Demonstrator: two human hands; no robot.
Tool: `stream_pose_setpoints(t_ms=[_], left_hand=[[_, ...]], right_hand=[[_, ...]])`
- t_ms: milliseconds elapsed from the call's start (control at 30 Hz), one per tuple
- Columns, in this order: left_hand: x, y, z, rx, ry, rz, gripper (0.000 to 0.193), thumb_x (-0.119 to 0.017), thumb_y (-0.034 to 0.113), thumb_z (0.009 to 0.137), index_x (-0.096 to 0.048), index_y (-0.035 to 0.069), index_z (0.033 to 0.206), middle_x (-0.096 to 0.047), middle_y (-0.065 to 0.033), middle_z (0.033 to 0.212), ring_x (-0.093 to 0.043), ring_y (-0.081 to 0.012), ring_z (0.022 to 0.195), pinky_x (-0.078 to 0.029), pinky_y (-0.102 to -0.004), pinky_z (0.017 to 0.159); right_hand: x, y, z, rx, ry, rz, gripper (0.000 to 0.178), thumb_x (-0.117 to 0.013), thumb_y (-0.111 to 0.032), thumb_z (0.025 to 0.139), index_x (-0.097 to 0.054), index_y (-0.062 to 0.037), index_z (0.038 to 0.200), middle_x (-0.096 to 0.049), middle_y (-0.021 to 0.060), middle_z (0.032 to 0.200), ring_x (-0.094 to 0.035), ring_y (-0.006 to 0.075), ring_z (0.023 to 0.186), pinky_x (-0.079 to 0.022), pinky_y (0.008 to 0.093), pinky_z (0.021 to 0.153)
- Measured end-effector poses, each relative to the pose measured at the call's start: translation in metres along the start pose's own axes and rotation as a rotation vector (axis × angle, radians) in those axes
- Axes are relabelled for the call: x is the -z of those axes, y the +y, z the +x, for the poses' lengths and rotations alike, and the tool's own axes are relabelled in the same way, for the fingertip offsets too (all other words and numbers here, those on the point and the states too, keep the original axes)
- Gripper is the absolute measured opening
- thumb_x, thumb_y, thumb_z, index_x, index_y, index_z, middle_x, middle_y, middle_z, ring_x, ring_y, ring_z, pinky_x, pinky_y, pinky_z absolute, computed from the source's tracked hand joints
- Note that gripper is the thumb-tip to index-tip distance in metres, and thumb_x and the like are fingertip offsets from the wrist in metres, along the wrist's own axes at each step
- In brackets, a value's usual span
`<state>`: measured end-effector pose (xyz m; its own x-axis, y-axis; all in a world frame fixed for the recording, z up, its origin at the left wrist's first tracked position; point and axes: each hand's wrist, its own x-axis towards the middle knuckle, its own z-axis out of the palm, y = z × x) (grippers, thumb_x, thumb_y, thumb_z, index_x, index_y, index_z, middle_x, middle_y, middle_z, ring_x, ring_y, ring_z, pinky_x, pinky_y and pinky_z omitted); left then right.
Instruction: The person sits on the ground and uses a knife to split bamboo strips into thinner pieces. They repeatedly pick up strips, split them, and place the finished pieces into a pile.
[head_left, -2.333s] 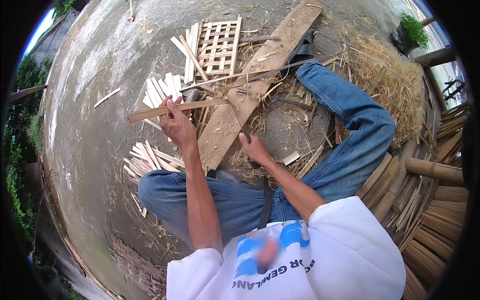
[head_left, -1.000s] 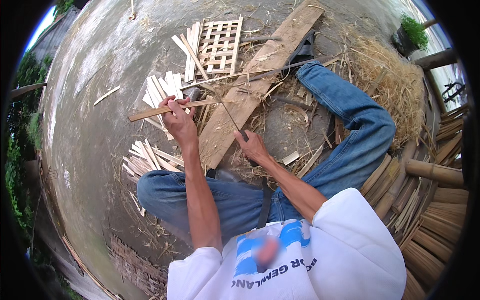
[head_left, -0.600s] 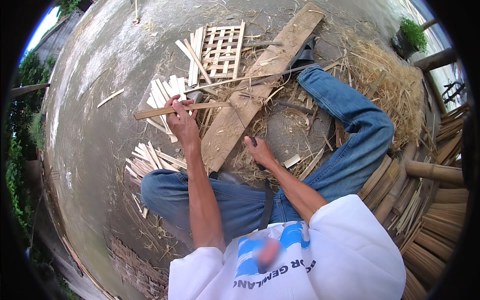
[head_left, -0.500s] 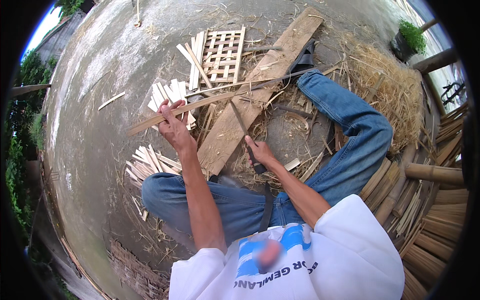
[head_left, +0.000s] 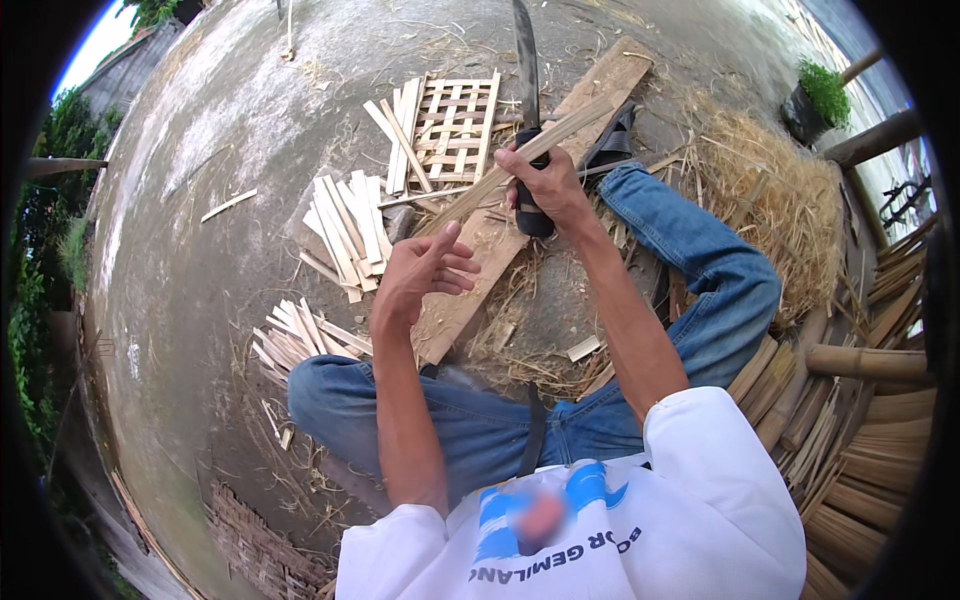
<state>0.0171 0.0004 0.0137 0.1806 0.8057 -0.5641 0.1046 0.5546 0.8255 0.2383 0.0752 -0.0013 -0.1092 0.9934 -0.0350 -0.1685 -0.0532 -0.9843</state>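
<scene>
My right hand [head_left: 552, 188] grips the black handle of a long knife [head_left: 528, 75], its dark blade pointing away from me. The same hand's thumb presses a long flat bamboo strip [head_left: 578, 120] against the handle, so the strip slants from upper right to lower left. Below the strip's near end is my left hand [head_left: 418, 278], open with its fingers apart and nothing held. Under both hands a wooden plank [head_left: 450, 315] lies diagonally on the ground between my legs.
A woven lattice panel [head_left: 460, 118] lies beyond the plank. Bundles of pale strips [head_left: 345, 225] sit left of it, with more slats [head_left: 305, 330] by my left knee. Shavings pile up [head_left: 790, 190] past my right leg. Bamboo poles [head_left: 865, 362] stack at the right.
My left hand has let go of the strip and drawn nearer. My right hand has risen away from me, turned the knife to point forward, and taken hold of the strip too.
</scene>
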Motion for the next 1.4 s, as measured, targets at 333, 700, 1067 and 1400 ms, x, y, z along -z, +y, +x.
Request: stream_pose_setpoints(t_ms=[333,700,1067,1400], left_hand=[[-0.019,0.033,-0.010,-0.850,0.547,0.120,0.026,-0.075,0.020,0.093,-0.070,0.003,0.112,-0.067,-0.0017,0.089,-0.061,-0.0084,0.076,-0.050,-0.0253,0.071],[0.011,0.004,0.001,-0.793,1.294,0.018,0.023,-0.068,0.020,0.098,-0.066,-0.003,0.095,-0.066,-0.0076,0.077,-0.058,-0.0101,0.060,-0.047,-0.0255,0.052],[0.014,0.001,-0.011,-0.595,1.121,0.131,0.037,-0.048,0.024,0.106,-0.061,-0.011,0.101,-0.064,-0.0153,0.083,-0.069,-0.0212,0.066,-0.066,-0.0295,0.059],[0.002,-0.001,-0.012,-0.579,1.157,0.167,0.044,-0.043,0.028,0.108,-0.059,-0.013,0.104,-0.062,-0.0191,0.089,-0.070,-0.0225,0.065,-0.062,-0.0289,0.052]], right_hand=[[-0.057,-0.018,0.016,0.094,-0.675,-0.915,0.053,-0.079,-0.042,0.084,-0.059,-0.0024,0.113,-0.070,0.0156,0.100,-0.067,0.0304,0.093,-0.054,0.0432,0.084],[-0.037,0.100,-0.102,-0.382,-0.049,-0.333,0.056,-0.062,-0.052,0.095,-0.058,0.0030,0.102,-0.062,0.0098,0.074,-0.067,0.0207,0.060,-0.052,0.0353,0.057],[-0.058,0.105,-0.144,-0.353,-0.112,-0.361,0.051,-0.053,-0.047,0.101,-0.055,0.0040,0.096,-0.060,0.0180,0.064,-0.066,0.0304,0.058,-0.049,0.0424,0.056],[-0.077,0.092,-0.136,-0.188,-0.072,-0.390,0.036,-0.060,-0.035,0.100,-0.060,0.0005,0.096,-0.061,0.0190,0.065,-0.064,0.0342,0.059,-0.048,0.0444,0.057]])
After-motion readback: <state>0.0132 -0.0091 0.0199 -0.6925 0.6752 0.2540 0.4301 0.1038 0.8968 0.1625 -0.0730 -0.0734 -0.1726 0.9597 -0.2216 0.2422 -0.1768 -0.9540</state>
